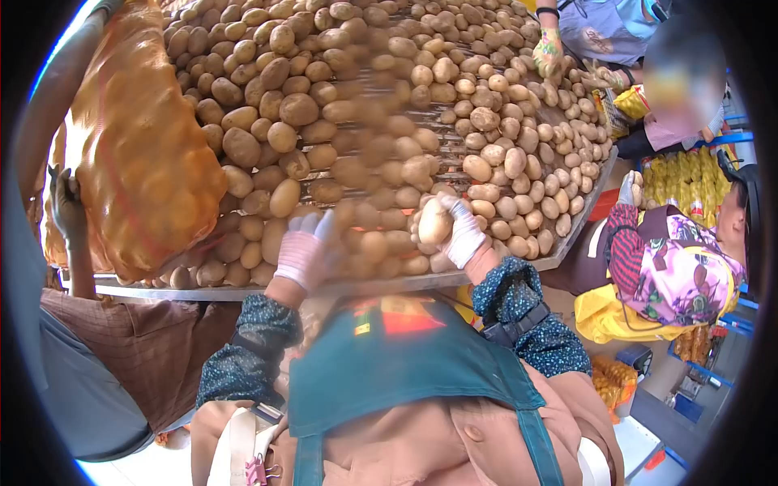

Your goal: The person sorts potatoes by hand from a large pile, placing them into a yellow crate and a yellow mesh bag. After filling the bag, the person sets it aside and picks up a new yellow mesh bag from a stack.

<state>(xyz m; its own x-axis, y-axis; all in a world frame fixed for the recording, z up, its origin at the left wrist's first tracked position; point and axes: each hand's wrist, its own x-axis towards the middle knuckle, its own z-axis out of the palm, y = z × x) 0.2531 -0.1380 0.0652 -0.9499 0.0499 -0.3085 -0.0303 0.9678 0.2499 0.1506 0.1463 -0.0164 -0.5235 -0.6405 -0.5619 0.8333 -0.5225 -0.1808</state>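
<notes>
A wide metal-edged table [203, 293] is heaped with potatoes [298, 108]. My right hand [459, 230], in a pale glove, is closed on a potato [435, 223] just above the table's near edge. My left hand [303, 249], also gloved, is over the potatoes near the same edge, to the left of my right hand. Its fingers are blurred by motion, and I cannot make out whether it holds anything. A band of potatoes down the middle of the table is smeared by motion.
At the left, a person's hands hold a large orange mesh sack [142, 154] over the table. At the upper right, a gloved hand [549, 53] of another person touches the potatoes. Another person in a flowered garment [677, 259] is at the right, near yellow mesh bags [685, 182].
</notes>
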